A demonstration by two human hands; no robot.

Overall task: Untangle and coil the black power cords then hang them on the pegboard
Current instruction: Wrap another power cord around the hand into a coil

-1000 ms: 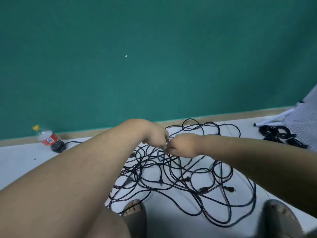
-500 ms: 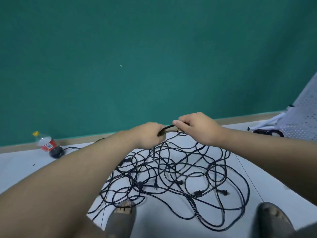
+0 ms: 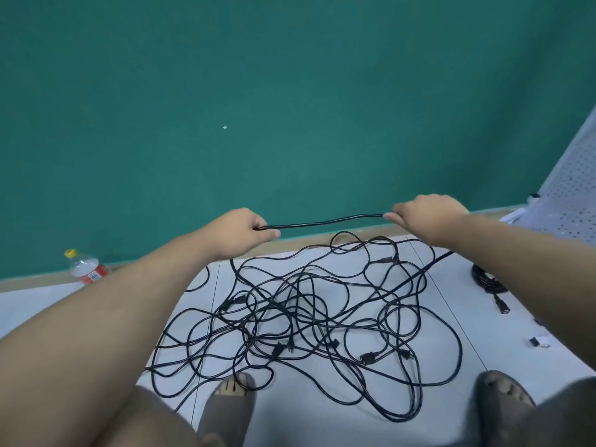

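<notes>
Head view showed left grip [image 3: 240, 232] and right grip [image 3: 425, 217] holding one cord [image 3: 322, 222], probably light and limp, best taken near plugs.

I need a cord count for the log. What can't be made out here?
Head view:
Tangle of cords: overlapping loops hide how many there are.
Coiled cord: partly behind the right forearm.
Pegboard: cut off by the right edge.
Held cord: its continuation hidden inside the left hand.
</notes>
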